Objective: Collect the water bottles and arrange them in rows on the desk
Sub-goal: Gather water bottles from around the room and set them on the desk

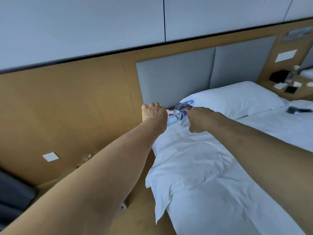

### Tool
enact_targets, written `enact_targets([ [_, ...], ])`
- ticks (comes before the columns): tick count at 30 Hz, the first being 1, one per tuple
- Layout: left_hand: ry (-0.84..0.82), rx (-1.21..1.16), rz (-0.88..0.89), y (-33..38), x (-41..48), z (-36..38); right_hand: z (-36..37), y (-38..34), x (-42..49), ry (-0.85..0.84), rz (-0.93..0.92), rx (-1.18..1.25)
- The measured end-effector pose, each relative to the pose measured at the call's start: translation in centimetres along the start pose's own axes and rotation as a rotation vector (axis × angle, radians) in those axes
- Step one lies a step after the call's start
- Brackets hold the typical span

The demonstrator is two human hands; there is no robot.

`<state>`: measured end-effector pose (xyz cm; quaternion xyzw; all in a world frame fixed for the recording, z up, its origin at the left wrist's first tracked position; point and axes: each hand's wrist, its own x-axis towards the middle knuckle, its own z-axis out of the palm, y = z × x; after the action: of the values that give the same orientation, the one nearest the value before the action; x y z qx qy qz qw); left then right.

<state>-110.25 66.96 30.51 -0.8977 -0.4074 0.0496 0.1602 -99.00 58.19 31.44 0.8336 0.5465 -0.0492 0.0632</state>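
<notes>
Clear water bottles (177,117) with blue caps and red-white labels lie heaped far left on the bed (211,167), between our curled left hand (154,114) and right hand (200,119), whose grip we cannot tell.

From my end this reads as a hotel bedroom: I see a made-up bed (211,167) in plain white linen with a white pillow (237,99), set against a grey padded headboard (177,77) fixed to wood wall panelling (67,107). The panelling has a white switch plate (50,156) set into it. Beside the bed, a built-in bedside shelf (303,96) carries a black box (279,76), a water bottle (290,76), small white packets and a phone (290,90) lying flat
</notes>
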Motion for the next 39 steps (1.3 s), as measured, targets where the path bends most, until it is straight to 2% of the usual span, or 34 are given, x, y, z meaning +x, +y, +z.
enact_targets([
  [8, 0.025, 0.013, 0.16, 0.9, 11.5, 2.2, 0.1, 3.3, 9.9, -0.032, 0.133, -0.009],
  [16, 0.028, 0.054, 0.307, -2.8, 23.5, 5.2, 0.7, 2.5, 21.1, -0.049, 0.26, 0.058],
  [24, -0.015, 0.016, 0.395, -0.9, 31.9, 8.4, 2.2, 6.0, 27.0, -0.156, 0.372, 0.046],
  [30, -0.05, -0.01, 0.396, 2.3, 36.1, 10.0, 3.4, 10.0, 31.0, -0.199, 0.389, 0.103],
  [39, -0.228, 0.003, 0.363, 7.4, 39.9, 15.3, 9.0, 14.0, 34.6, -0.301, 0.373, 0.14],
])
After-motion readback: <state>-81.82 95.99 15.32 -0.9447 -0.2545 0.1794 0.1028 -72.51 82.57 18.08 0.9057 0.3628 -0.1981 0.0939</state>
